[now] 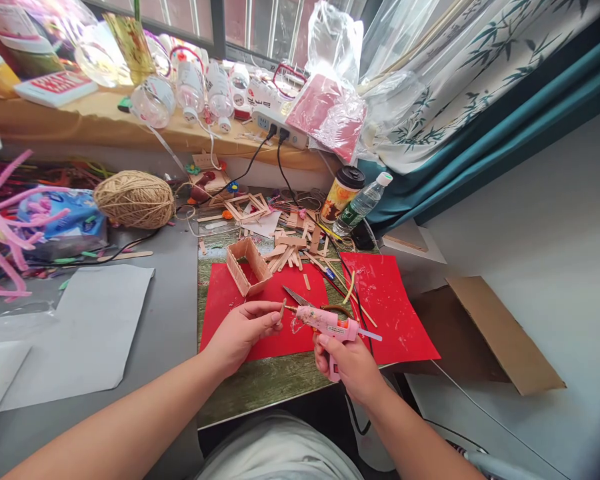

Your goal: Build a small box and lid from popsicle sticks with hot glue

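My left hand (243, 330) pinches a stick (283, 311); my right hand (347, 363) grips the glue gun (327, 325), nozzle at it. Frame (249, 265) at centre has walls only.

Daylight came through a barred window (260, 27) above a cluttered sill (80, 120); a leaf-patterned curtain (480, 73) with a teal curtain (505, 127) beneath it hung beside the grey tabletop (170, 320).

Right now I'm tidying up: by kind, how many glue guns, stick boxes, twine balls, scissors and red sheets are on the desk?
Glue gun: 1, in the right hand
Stick box: 1
Twine ball: 1
Scissors: 1
Red sheets: 2
Total: 6
The left hand pinches a short stick.
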`<state>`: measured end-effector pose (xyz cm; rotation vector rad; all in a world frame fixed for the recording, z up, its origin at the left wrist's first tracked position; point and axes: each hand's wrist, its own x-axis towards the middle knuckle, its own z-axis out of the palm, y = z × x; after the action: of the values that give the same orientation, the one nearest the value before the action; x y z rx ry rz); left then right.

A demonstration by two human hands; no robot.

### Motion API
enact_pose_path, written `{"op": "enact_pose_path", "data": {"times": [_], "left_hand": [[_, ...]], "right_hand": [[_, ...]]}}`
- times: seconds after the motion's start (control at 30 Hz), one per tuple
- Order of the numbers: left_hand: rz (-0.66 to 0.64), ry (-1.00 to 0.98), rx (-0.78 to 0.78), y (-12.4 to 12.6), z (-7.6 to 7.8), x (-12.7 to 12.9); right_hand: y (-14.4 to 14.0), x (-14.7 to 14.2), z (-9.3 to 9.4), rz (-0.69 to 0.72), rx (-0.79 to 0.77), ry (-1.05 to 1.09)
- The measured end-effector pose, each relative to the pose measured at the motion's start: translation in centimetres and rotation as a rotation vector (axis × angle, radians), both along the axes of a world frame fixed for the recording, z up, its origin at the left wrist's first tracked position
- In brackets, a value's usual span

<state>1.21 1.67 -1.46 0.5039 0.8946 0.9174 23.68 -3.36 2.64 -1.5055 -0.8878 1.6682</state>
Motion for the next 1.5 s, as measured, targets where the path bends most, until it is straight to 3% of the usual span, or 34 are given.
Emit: {"op": "enact_pose_path", "data": {"times": [0.5,1.13,1.5], "left_hand": [[0.011,-0.038,0.003,0.1,0.6,0.1],[0.006,-0.06,0.005,0.1,0.1,0.0],[0.007,-0.044,-0.007,0.2,-0.1,0.0]], "right_hand": [[-0.4,0.2,0.0,0.051,0.005,-0.046],[-0.3,-0.3,1.2,0.09,-0.012,-0.074],[-0.9,0.1,0.2,0.097,-0.029,-0.065]]}}
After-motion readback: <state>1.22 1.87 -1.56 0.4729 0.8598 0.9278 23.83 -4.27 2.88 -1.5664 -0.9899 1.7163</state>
